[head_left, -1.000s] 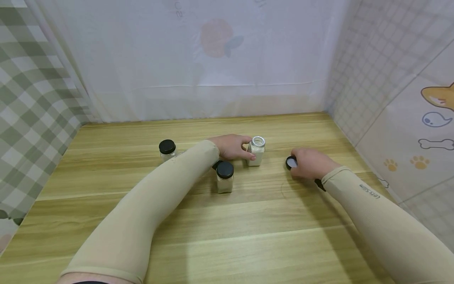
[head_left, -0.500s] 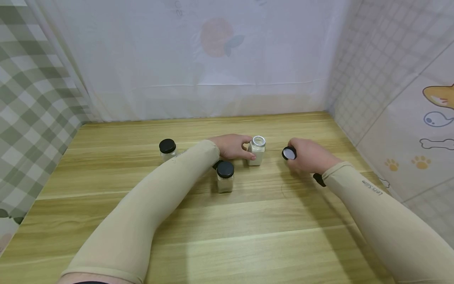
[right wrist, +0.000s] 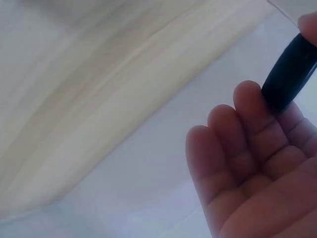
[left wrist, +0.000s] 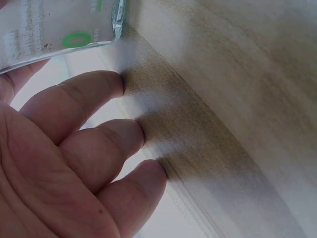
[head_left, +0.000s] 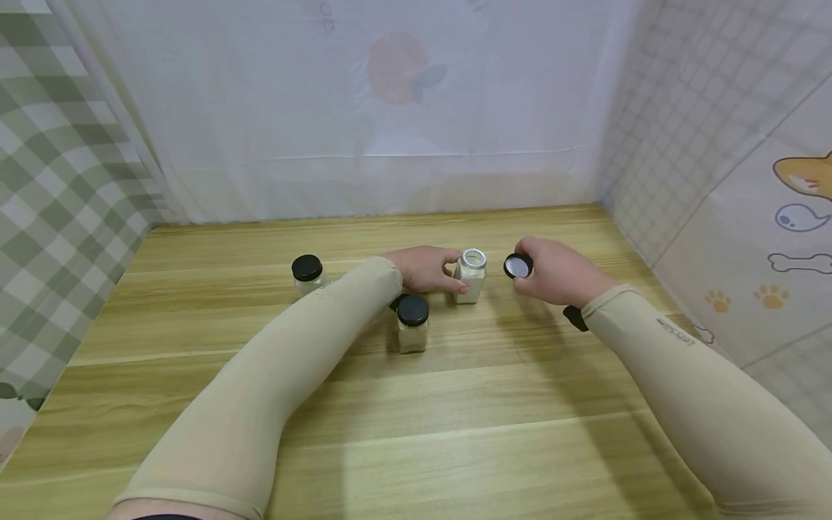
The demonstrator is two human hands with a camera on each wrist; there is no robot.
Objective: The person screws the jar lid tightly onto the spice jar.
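Note:
An uncapped square glass jar (head_left: 471, 283) with pale contents stands upright on the table. My left hand (head_left: 425, 269) grips it from the left between thumb and finger; in the left wrist view the other fingers (left wrist: 101, 141) touch the tabletop beside the jar (left wrist: 64, 29). To the right of the jar, my right hand (head_left: 557, 273) pinches a black lid (head_left: 518, 266) by its rim, its white inner side facing the jar. The lid (right wrist: 292, 72) and jar are apart. In the right wrist view several fingers (right wrist: 200, 148) are bent, clear of the lid.
A second jar (head_left: 412, 332) with a black lid stands in front of the left wrist. Another black-lidded jar (head_left: 308, 274) is farther left, partly hidden by the left sleeve (head_left: 279, 361). A white curtain (head_left: 260, 144) hangs along the back edge of the wooden table (head_left: 468, 433).
My right hand has risen off the table and moved left with the lid, bringing it closer to the uncapped jar. The lid has turned to show more white. My left hand stays put.

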